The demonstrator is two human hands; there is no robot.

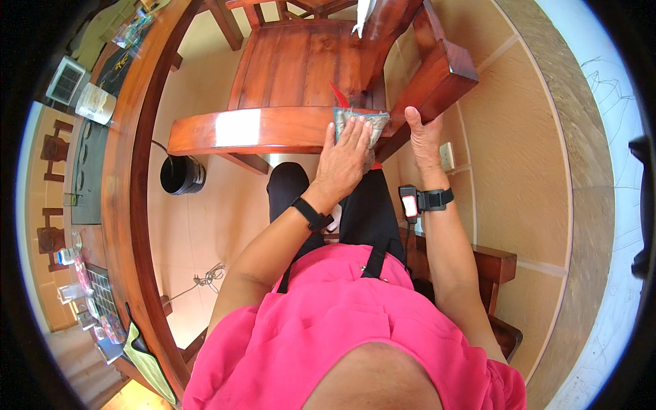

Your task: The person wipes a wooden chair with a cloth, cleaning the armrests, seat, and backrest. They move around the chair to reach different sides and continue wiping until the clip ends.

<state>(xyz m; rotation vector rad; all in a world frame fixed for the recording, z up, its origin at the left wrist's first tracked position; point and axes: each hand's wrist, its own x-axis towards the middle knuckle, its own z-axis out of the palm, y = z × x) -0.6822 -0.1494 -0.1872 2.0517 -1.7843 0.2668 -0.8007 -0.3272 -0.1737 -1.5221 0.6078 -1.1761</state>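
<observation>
My left hand [344,156] presses a folded grey-green cloth [380,123] onto the glossy armrest [294,128] of a reddish-brown wooden chair. Its fingers lie nearly flat on the cloth, pointing away from me. A pointed red strip [339,94] shows beyond the cloth, and a bit of red also peeks out below it. My right hand [425,138] is beside the chair's thick back post [435,84], thumb raised. Its other fingers are mostly hidden, so their grip on the post is unclear. Behind the armrest lies the slatted seat [302,64].
A long wooden table [123,169] runs along the left, with a white tub [96,104] and a yellow-green cloth [148,361] at its edge. On the floor are a black bucket [182,175] and a coiled cable [210,277]. A tiled wall [517,138] with a socket [447,156] stands right.
</observation>
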